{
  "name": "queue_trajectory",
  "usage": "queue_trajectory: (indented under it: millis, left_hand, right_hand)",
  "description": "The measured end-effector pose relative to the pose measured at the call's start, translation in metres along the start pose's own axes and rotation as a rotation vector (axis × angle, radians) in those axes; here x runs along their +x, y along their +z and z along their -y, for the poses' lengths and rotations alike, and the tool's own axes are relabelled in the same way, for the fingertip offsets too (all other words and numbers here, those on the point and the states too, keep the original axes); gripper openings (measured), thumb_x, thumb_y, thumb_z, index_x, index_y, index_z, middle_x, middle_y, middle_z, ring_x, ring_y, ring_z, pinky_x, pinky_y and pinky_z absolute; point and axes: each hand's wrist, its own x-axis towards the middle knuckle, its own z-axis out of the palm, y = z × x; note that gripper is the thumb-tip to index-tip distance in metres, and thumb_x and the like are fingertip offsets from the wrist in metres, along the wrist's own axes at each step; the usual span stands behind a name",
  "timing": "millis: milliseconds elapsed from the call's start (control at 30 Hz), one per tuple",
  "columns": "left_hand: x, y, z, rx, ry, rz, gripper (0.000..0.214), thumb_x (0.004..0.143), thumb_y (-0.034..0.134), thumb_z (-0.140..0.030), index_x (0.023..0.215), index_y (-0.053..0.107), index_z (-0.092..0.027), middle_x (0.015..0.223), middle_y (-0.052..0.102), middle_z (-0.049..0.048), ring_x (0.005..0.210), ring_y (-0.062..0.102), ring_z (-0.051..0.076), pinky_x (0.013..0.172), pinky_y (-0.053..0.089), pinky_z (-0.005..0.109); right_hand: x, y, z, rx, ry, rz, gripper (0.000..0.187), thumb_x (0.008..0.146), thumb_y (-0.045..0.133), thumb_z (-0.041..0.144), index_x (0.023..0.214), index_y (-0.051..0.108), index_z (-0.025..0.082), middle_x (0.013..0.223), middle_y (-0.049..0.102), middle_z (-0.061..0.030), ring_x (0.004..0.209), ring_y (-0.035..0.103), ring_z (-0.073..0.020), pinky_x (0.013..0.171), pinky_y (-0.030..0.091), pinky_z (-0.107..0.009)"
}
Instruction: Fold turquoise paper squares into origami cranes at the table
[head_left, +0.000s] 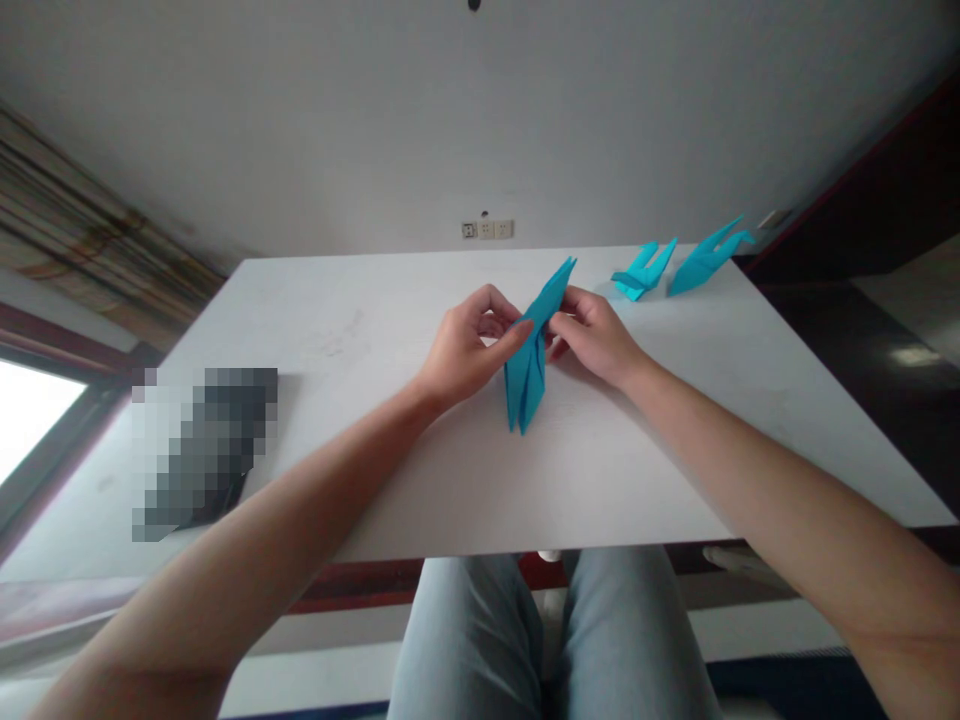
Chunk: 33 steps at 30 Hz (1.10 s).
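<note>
Pale jeans right up close, at six o'clock, knees at the edge of a white tabletop, and bare forearms reaching in over it! Round the room: a dark object, masked by blocky blur, sits towards nine o'clock; a striped curtain hangs at ten; wall sockets sit near twelve. Over at two, two folded cranes, a low crane and, just beside it, a taller crane with a bent beak.

And here, over mid-table, the turquoise folded paper: long, slim, its narrow tip aimed at one o'clock, two split points towards half past six. The left hand pinches it, thumb across the front, hiding a patch. The right hand curls at the right edge, fingertips partly hidden; whether they're pinching, I can't tell. Crisp, matte creases there, grey smudges on the smooth tabletop, soft wrinkles in the denim!
</note>
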Motion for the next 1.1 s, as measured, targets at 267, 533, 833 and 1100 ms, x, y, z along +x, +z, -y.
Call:
queue_trajectory:
  millis: [267, 533, 833, 1100]
  left_hand:
    - [0.002, -0.002, -0.003, 0.024, 0.021, -0.049, 0.041, 0.101, 0.096, -0.047, 0.096, 0.063, -0.024, 0.089, 0.081, 0.0012, 0.079, 0.081, 0.016, 0.066, 0.062, 0.024]
    - [0.005, -0.005, 0.009, -0.05, 0.07, -0.102, 0.054, 0.102, 0.094, -0.069, 0.099, 0.063, -0.025, 0.082, 0.075, -0.0011, 0.068, 0.074, 0.014, 0.057, 0.058, 0.024]
    - [0.015, -0.009, 0.024, -0.006, 0.119, -0.205, 0.057, 0.103, 0.09, -0.077, 0.101, 0.068, -0.024, 0.094, 0.077, 0.0029, 0.074, 0.072, 0.013, 0.058, 0.056, 0.023]
    - [0.008, -0.009, 0.016, 0.088, 0.066, -0.196, 0.038, 0.098, 0.099, -0.049, 0.112, 0.072, -0.026, 0.124, 0.077, 0.0065, 0.096, 0.076, 0.016, 0.076, 0.065, 0.026]
  right_hand:
    - [0.003, -0.005, -0.003, 0.098, 0.096, 0.026, 0.026, 0.084, 0.092, 0.039, 0.103, 0.08, 0.026, 0.095, 0.078, -0.0014, 0.087, 0.071, -0.0203, 0.062, 0.061, -0.028]
    - [0.004, -0.003, -0.008, 0.191, 0.068, 0.146, 0.033, 0.082, 0.096, 0.037, 0.11, 0.082, 0.027, 0.101, 0.085, 0.0007, 0.09, 0.075, -0.0201, 0.074, 0.062, -0.031]
    - [0.001, -0.008, -0.003, 0.261, 0.007, 0.283, 0.047, 0.084, 0.095, 0.035, 0.125, 0.074, 0.03, 0.099, 0.08, 0.006, 0.088, 0.077, -0.0184, 0.077, 0.07, -0.032]
    - [-0.002, -0.003, 0.005, 0.229, -0.014, 0.269, 0.048, 0.083, 0.102, 0.047, 0.113, 0.069, 0.031, 0.093, 0.074, 0.0064, 0.076, 0.07, -0.0156, 0.067, 0.064, -0.028]
